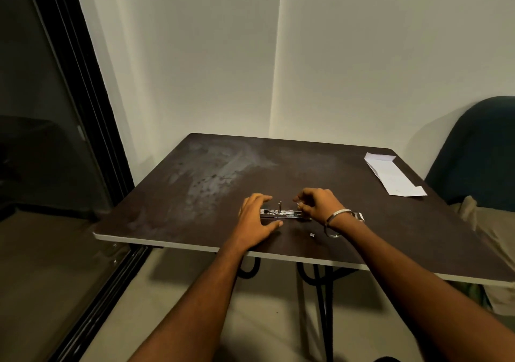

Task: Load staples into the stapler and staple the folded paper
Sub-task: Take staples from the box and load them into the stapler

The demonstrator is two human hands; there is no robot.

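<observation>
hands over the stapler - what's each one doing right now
Left hand: spread, fingers straight, steadying the opened silver metal stapler on the dark table.
Right hand: fingers curled, pinching something small over the stapler; too small to identify.

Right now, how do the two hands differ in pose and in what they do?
The left hand lies spread and low, steadying the stapler; the right hand is curled, fingertips pinched above its other end. The right wrist bears a bracelet; the left wrist is bare. Both work at the stapler.
</observation>
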